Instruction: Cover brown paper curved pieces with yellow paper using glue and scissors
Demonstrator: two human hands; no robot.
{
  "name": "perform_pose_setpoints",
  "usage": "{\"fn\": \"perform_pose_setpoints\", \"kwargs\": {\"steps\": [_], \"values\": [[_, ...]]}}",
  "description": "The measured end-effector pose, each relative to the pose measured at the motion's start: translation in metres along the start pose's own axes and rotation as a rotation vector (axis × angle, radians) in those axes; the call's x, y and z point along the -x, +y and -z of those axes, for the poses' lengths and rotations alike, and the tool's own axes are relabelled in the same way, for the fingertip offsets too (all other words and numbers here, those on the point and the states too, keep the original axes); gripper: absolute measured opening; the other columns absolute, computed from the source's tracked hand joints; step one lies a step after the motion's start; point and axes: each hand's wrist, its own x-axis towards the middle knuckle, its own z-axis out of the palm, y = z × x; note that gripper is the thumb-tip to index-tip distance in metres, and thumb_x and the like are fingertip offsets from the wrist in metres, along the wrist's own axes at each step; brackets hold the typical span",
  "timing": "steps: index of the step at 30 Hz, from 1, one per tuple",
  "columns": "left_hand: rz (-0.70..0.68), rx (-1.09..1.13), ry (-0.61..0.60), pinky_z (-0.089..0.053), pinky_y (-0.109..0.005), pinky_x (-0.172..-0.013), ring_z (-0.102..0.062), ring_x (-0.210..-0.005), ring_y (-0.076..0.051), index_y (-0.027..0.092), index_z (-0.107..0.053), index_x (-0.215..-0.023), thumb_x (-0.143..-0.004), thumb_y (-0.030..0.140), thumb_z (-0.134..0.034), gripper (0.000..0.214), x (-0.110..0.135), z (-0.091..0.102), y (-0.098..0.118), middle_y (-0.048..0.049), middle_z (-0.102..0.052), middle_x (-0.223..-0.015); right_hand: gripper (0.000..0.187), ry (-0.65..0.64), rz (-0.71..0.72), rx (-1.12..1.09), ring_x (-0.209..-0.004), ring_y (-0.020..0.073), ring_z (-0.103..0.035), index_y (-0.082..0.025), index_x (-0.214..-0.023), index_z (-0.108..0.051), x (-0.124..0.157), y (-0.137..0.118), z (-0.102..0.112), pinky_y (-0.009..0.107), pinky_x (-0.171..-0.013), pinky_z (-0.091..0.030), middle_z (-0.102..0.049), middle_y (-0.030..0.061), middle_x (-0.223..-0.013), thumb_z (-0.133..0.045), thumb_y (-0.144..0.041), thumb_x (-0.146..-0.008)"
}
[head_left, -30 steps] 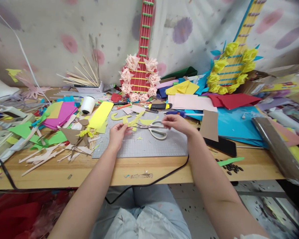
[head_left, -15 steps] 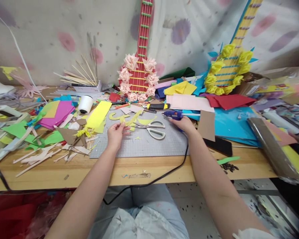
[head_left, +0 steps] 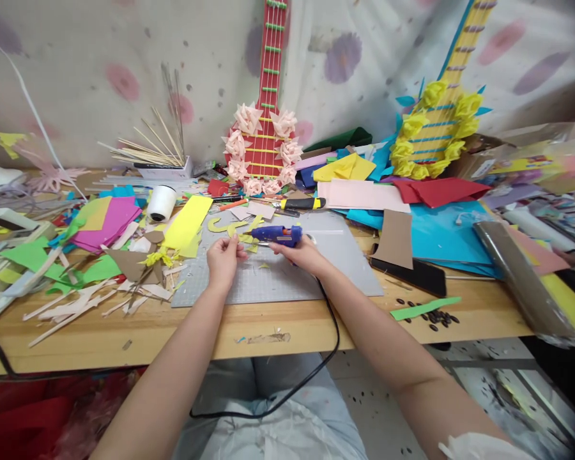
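Observation:
My right hand [head_left: 303, 254] is wrapped round a blue hot glue gun [head_left: 278, 235], its nozzle pointing left. My left hand [head_left: 224, 260] is closed in a pinch on a small yellow-green paper piece [head_left: 233, 229], much of it hidden by the fingers and the nozzle. The nozzle is close to those fingertips; whether it touches the paper I cannot tell. Scissors lie under the glue gun and right hand, nearly all covered. A curved yellow-green paper scrap [head_left: 214, 225] lies beside the left hand on the grey cutting mat [head_left: 259, 284].
Behind the mat stands a red paper guitar [head_left: 261, 137] with pink flowers; a yellow one [head_left: 434, 131] leans farther right. Paper scraps and a white roll [head_left: 161, 203] crowd the left. A phone [head_left: 414, 275] lies at right. The black cord [head_left: 333, 332] hangs over the table edge.
My right hand has carried the glue gun leftward from the mat's right side to my left hand, now covering the scissors. The left hand has stayed nearly in place.

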Motion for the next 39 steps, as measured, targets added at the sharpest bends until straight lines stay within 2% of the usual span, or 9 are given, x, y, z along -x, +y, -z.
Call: {"fn": "perform_pose_setpoints", "kwargs": {"steps": [3, 8, 18, 30, 39], "values": [[-0.001, 0.004, 0.01, -0.047, -0.025, -0.045, -0.053, -0.04, -0.011, 0.015, -0.051, -0.063, -0.068, 0.039, -0.062, 0.026, -0.0004, -0.0004, -0.0008, 0.0018, -0.058, -0.052, 0.045, 0.008, -0.041, -0.016, -0.045, 0.0086, -0.045, -0.018, -0.079, -0.063, -0.0017, 0.0038, -0.0082, 0.022, -0.046, -0.037, -0.059, -0.0006, -0.057, -0.058, -0.06, -0.064], [-0.002, 0.008, -0.006, -0.047, -0.024, -0.045, -0.054, -0.04, -0.011, 0.016, -0.052, -0.062, -0.068, 0.039, -0.062, 0.026, 0.0004, 0.0, 0.0, 0.0021, -0.057, -0.052, 0.046, 0.019, -0.088, -0.016, -0.045, 0.0093, -0.046, -0.018, -0.075, -0.063, -0.0015, 0.0025, -0.0052, 0.023, -0.045, -0.037, -0.057, 0.0, -0.056, -0.058, -0.062, -0.063], [-0.028, -0.013, -0.03, -0.047, -0.023, -0.045, -0.055, -0.041, -0.011, 0.016, -0.053, -0.062, -0.069, 0.036, -0.061, 0.023, 0.0, -0.0002, -0.0017, 0.0021, -0.058, -0.052, 0.041, 0.035, -0.016, 0.072, -0.06, 0.0182, -0.057, -0.023, -0.087, -0.064, -0.0026, 0.0026, -0.0082, 0.028, -0.054, -0.042, -0.058, 0.0016, -0.056, -0.057, -0.059, -0.067], [-0.042, -0.001, -0.044, -0.047, -0.023, -0.046, -0.054, -0.041, -0.01, 0.016, -0.053, -0.063, -0.067, 0.038, -0.063, 0.025, 0.0006, -0.0002, -0.0021, 0.002, -0.058, -0.053, 0.044, 0.06, 0.0, 0.103, -0.065, 0.0167, -0.057, -0.019, -0.082, -0.065, -0.002, 0.0007, -0.0095, 0.025, -0.057, -0.041, -0.06, 0.0017, -0.061, -0.057, -0.06, -0.066], [-0.042, -0.014, -0.046, -0.047, -0.023, -0.047, -0.055, -0.042, -0.01, 0.016, -0.053, -0.063, -0.068, 0.036, -0.062, 0.022, -0.0004, 0.0009, -0.0032, 0.0021, -0.059, -0.053, 0.045, 0.048, 0.02, 0.102, -0.07, 0.016, -0.057, -0.019, -0.089, -0.066, -0.0007, -0.001, -0.0083, 0.024, -0.06, -0.042, -0.064, 0.0024, -0.072, -0.057, -0.057, -0.067]]}}
